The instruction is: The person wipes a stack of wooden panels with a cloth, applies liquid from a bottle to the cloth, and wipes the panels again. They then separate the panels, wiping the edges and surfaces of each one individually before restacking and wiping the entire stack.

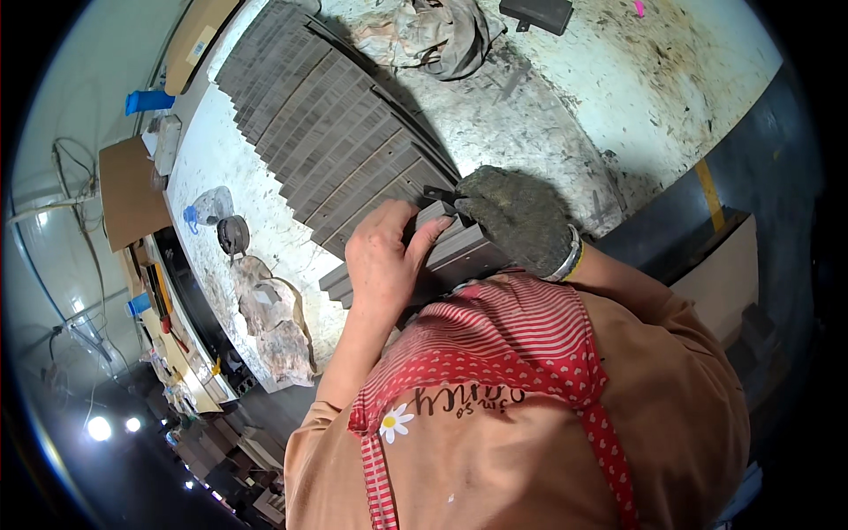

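Note:
My bare left hand (382, 252) curls its fingers and thumb around the end of a dark grey ridged bar (433, 216), close to my apron. My right hand (517, 216), in a dirty dark work glove, is closed at the bar's other side. A small black flat part (439, 194) shows at the glove's fingertips; whether the glove grips it or the bar is unclear. Just beyond my hands lies a long row of dark grey slatted pieces (318, 124), packed side by side with stepped left ends. More grey pieces (464, 256) sit in front of my apron.
Crumpled stained cloth (450, 40) and a black box-like part (537, 13) lie at the table's far side. On the left are a clear plastic bottle (212, 208), a tape roll (233, 235) and a dirty rag (272, 318). A cardboard box (724, 274) stands at the right.

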`<state>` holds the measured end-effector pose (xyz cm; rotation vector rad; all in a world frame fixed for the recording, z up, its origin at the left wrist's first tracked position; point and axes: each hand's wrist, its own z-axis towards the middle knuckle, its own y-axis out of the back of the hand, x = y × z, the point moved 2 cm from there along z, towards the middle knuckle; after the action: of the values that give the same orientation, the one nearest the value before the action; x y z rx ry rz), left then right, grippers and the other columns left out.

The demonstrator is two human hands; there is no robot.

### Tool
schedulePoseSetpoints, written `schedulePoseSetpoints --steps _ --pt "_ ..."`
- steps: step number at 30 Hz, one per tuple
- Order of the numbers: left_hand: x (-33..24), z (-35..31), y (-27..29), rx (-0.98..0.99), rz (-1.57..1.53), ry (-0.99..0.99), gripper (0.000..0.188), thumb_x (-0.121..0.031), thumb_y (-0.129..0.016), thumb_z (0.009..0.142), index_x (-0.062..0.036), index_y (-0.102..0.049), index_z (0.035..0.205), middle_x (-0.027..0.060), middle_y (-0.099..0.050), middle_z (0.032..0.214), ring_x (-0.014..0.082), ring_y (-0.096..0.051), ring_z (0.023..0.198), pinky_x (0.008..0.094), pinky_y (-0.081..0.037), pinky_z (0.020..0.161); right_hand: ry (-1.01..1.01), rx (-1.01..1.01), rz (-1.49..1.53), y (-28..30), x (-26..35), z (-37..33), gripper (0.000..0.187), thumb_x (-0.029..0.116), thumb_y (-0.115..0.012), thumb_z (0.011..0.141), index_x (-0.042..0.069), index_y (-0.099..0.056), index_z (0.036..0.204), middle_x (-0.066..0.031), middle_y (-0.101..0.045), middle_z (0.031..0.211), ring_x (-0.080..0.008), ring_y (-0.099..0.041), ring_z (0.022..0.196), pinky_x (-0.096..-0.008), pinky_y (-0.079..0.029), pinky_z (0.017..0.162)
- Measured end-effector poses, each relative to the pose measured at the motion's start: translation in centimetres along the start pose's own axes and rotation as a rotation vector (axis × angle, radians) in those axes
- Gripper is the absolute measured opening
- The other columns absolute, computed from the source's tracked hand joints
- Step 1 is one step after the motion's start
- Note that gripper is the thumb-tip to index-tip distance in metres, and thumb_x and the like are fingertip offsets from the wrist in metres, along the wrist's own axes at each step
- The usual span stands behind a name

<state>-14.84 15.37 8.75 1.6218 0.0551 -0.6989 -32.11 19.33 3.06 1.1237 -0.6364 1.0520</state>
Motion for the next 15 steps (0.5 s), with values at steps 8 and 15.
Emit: schedulePoseSetpoints --steps 8,15 --pt "-0.2 0.1 0.0 0.019 0.044 -0.019 0.031 -0.028 -0.072 0.08 0.0002 -0.059 0.079 0.0155 -0.055 0.067 0.0334 -0.055 0.061 0.0377 -0.043 0.059 -0.143 0.326 -0.108 0.3 0.0 0.2 0.028 0.013 -0.056 0.084 0.006 -0.062 0.11 -0.0116 -0.06 0.111 -0.0285 -0.06 0.093 -0.0395 -0.048 0.078" --pt "-0.2 0.1 -0.3 0.002 0.042 -0.022 0.03 -0.026 -0.071 0.081 0.0005 -0.058 0.08 0.0166 -0.056 0.07 0.0353 -0.055 0.064 0.0386 -0.044 0.06 -0.164 0.399 -0.117 0.0 -0.9 0.0 0.035 0.019 -0.057 0.082 0.007 -0.06 0.116 -0.0111 -0.059 0.116 -0.0285 -0.059 0.1 -0.0401 -0.047 0.083"
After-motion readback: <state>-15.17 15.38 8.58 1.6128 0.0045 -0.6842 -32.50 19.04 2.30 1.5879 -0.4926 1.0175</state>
